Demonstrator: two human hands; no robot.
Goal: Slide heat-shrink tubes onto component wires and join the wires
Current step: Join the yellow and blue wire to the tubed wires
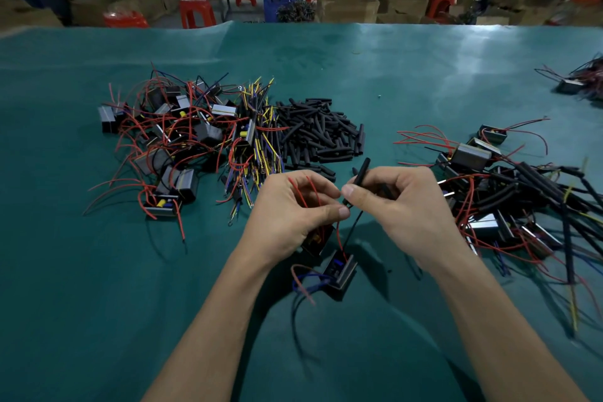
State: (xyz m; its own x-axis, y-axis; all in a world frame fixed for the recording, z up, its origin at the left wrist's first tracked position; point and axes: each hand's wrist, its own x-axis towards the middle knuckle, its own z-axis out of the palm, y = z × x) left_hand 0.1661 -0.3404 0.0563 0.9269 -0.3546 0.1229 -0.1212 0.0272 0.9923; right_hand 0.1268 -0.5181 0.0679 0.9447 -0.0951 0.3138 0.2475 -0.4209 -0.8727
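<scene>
Both hands are held up over the middle of the green tabletop (391, 68), a little toward its near edge. The right hand (401, 206) pinches a short black heat-shrink tube (360, 174) between thumb and finger. The tube's long side tilts, its top end pointing toward the far edge and its bottom end pointing down at the left hand. The left hand (293, 209) has curled fingers around thin red wires (301, 192), pinching them near its thumb tip. The tube's low end and the wire tip are almost touching, right between the two thumbs. A small black box part (341, 271) hangs below on those wires. I think the wire must go straight into the tube's bottom hole next. The pile of spare black tubes (319, 130) lies toward the far edge.
</scene>
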